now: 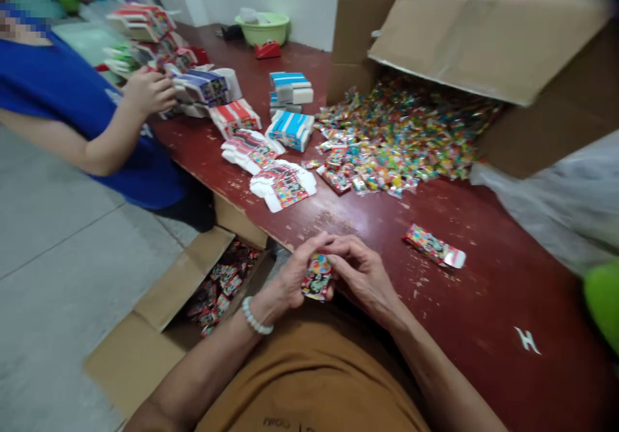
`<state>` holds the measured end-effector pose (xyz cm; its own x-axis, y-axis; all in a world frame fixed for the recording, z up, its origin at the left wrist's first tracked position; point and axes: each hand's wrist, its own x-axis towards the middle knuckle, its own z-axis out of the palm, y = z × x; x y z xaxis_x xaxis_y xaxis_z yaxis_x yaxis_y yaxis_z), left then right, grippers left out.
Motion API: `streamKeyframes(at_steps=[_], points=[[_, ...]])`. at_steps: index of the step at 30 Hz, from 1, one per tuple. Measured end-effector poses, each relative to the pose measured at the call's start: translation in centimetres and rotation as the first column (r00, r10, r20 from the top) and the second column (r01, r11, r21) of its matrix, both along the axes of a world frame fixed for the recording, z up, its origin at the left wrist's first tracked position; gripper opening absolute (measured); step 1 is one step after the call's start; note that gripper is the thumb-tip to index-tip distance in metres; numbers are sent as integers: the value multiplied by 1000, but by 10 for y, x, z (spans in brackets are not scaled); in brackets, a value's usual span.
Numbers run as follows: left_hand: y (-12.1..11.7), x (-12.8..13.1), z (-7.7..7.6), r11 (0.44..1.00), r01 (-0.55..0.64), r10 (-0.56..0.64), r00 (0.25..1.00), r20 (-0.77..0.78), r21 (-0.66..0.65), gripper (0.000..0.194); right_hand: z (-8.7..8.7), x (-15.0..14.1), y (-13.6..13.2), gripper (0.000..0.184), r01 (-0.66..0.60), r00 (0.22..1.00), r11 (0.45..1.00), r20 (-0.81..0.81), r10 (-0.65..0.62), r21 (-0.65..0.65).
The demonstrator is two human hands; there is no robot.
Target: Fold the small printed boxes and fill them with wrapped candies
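My left hand (294, 277), with a beaded bracelet on its wrist, is closed around a small printed candy box (317, 280) close to my body. At the box's upper right edge, my right hand (360, 271) pinches with thumb and fingers. Its far side is hidden by the fingers. Another small box (435, 246), with a white end flap sticking out, lies on the red table to the right. Beyond my hands are fanned stacks of flat cartons (285, 186). A heap of wrapped candies (401, 135) spills toward them.
A large cardboard carton (464, 39) lies tipped behind the candies. Below the table's left edge, an open carton (193, 277) holds many small packs. A person in blue (97, 97) handles stacked boxes at left. A green basin (264, 29) stands at the back.
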<state>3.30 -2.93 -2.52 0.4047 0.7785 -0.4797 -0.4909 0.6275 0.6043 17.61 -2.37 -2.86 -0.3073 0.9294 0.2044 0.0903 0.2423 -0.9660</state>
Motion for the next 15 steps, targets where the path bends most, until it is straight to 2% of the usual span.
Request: streamKeyframes(at_steps=[2, 4, 6, 7, 8, 9, 11, 12, 13, 14, 15], points=[[-3, 2, -4, 999, -13, 15, 998, -59, 33, 43, -9, 2, -2, 10, 3, 993, 997, 117, -11, 76], [-4, -7, -9, 992, -47, 67, 982, -177, 114, 46, -14, 15, -1, 16, -14, 966, 986, 256, -29, 164], [-4, -32, -14, 969, -107, 186, 911, -368, 224, 52, -16, 42, 4, 29, 53, 910, 958, 383, -162, 281], [-4, -51, -16, 949, -138, 265, 838, -477, 284, 54, -17, 62, 8, 38, 125, 854, 927, 437, -282, 353], [-4, -71, -18, 922, -164, 351, 732, -584, 350, 57, -19, 83, 12, 48, 183, 777, 892, 495, -389, 413], [-5, -93, -19, 874, -182, 467, 571, -675, 451, 58, -22, 106, 15, 57, 213, 692, 870, 560, -455, 445], [-6, -130, -22, 805, -136, 593, 236, -770, 578, 64, -29, 149, 19, 74, 256, 474, 841, 697, -539, 476], [-5, -143, -24, 789, -139, 613, 124, -780, 598, 67, -34, 166, 20, 79, 291, 363, 837, 756, -544, 462], [-4, -150, -26, 777, -132, 627, 75, -775, 616, 67, -37, 180, 19, 80, 304, 305, 849, 800, -517, 432], [-3, -151, -28, 780, -89, 626, 77, -776, 620, 65, -41, 189, 19, 78, 314, 287, 862, 826, -485, 398], [0, -145, -29, 789, -27, 613, 105, -783, 614, 63, -43, 195, 20, 73, 321, 302, 874, 836, -459, 364]])
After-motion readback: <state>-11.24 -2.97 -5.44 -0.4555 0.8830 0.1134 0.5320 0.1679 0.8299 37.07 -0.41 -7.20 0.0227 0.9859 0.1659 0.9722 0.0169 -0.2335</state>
